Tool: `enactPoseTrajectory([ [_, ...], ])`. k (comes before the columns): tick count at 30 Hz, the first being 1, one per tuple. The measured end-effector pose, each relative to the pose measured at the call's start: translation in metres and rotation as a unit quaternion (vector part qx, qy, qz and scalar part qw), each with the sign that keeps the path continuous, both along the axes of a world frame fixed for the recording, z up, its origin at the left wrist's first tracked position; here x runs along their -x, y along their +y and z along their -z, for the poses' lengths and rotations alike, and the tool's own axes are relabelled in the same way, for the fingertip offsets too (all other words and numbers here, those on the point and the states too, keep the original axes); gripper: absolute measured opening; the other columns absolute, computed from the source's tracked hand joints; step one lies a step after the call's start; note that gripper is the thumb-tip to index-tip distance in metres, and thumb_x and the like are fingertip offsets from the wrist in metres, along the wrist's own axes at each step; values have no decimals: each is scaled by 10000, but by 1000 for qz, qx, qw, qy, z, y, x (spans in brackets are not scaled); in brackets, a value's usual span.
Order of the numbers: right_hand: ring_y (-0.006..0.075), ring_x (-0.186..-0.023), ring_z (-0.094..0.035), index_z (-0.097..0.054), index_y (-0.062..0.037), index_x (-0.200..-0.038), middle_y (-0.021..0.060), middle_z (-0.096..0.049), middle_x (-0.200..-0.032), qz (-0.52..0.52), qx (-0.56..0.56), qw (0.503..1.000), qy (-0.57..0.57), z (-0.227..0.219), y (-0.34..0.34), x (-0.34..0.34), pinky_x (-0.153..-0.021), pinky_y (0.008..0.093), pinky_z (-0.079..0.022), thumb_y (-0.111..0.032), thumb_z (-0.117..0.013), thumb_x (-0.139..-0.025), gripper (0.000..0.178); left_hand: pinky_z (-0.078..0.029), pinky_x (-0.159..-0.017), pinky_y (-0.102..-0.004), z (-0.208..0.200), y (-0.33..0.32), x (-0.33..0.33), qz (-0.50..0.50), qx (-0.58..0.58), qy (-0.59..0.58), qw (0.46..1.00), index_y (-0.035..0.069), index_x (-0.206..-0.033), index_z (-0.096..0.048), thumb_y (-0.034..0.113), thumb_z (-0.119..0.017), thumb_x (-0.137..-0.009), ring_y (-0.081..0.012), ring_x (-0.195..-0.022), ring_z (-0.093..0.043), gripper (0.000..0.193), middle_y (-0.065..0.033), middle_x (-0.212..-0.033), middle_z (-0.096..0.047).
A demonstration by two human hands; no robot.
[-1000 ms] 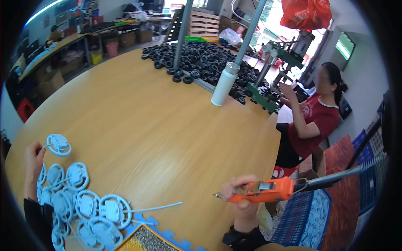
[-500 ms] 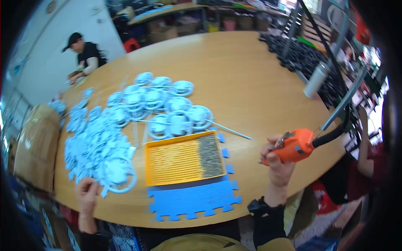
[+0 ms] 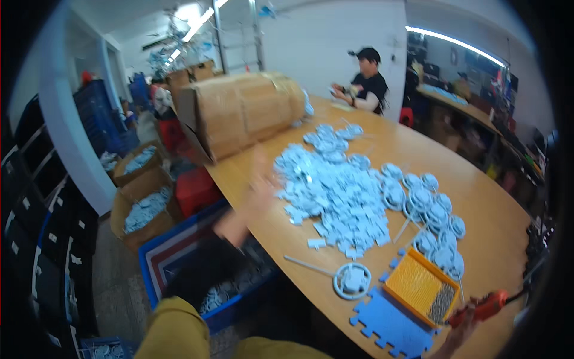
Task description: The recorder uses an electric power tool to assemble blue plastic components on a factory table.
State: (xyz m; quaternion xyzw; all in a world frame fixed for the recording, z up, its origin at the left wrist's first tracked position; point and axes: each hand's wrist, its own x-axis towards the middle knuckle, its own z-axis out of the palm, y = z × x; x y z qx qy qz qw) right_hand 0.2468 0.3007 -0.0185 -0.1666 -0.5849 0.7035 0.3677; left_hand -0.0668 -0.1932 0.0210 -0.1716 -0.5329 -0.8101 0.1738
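My left hand (image 3: 258, 188) is over the table's edge at the left side of a heap of flat light-blue plastic pieces (image 3: 335, 191). Motion blurs it, but its fingers look spread, with nothing visible in them. At the lower right, my right hand (image 3: 463, 335), partly cut off by the rim, is closed around an orange power screwdriver (image 3: 483, 309). Beside that tool sits a yellow tray (image 3: 412, 281) with small dark metal screws (image 3: 441, 304) at one end. A round light-blue ringed part with a rod (image 3: 351, 281) lies left of the blue foam mat (image 3: 391, 326).
More round ringed parts (image 3: 436, 209) are grouped beyond the tray. A large cardboard box (image 3: 248, 110) rests at the table's left end. Below the edge stands a blue crate (image 3: 158, 263) of parts, near a red stool (image 3: 197, 190). Across the table, a person (image 3: 368, 84) handles something small.
My view has swung to the left. My left hand has moved away from the round ringed part to the heap's left side. My right hand still grips the power screwdriver.
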Motion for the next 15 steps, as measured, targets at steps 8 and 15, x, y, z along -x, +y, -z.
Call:
enactPoseTrajectory([
  [8, 139, -643, -554, -469, -25, -1122, 50, -552, -756, -83, -36, 987, 135, -28, -49, 68, -577, 265, -471, -119, -647, -869, 324, -407, -911, -389, 6, 79, -97, 49, 563, 198, 801, 7, -1291, -487, 173, -725, -751, -283, -1072, -541, 614, -158, -1162, -565],
  [15, 166, -634, -552, -530, 3, -971, 60, -545, -701, -58, -37, 991, 112, -14, -44, 100, -574, 284, -453, -155, -696, -841, 264, -284, -994, -455, 96, 161, -124, 79, 663, 185, 721, 22, -1237, -513, 254, -781, -677, -342, -1197, -436, 663, -167, -1239, -507],
])
